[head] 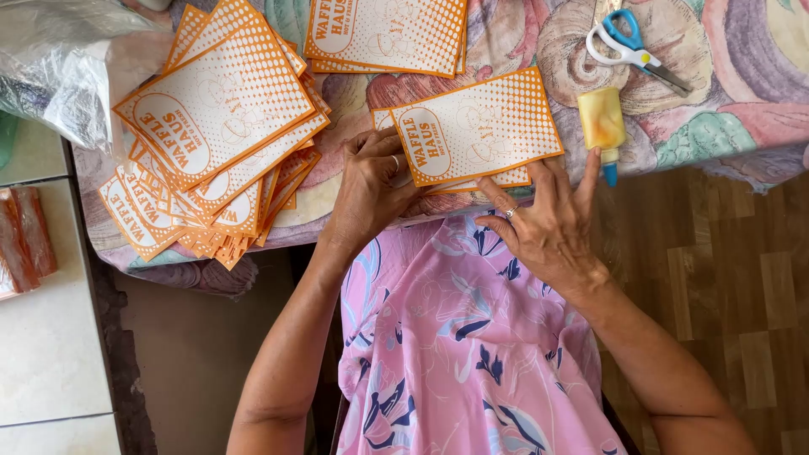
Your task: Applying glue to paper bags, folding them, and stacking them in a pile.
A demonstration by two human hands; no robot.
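Observation:
An orange-and-white paper bag (484, 126) lies flat on the floral tablecloth (514, 42), on top of another one whose edges peek out. My left hand (371, 181) presses the bag's left end, fingers curled on its edge. My right hand (548, 219) rests with fingers spread along the bag's lower right edge; its little finger touches the blue cap of a yellow glue bottle (602, 125). Both hands wear a ring.
A large fanned pile of the same bags (215, 135) lies at the left. Another stack (388, 34) sits at the top middle. Blue-handled scissors (632, 49) lie at the upper right. Crumpled clear plastic (59, 67) is at the far left. Wooden floor shows at the right.

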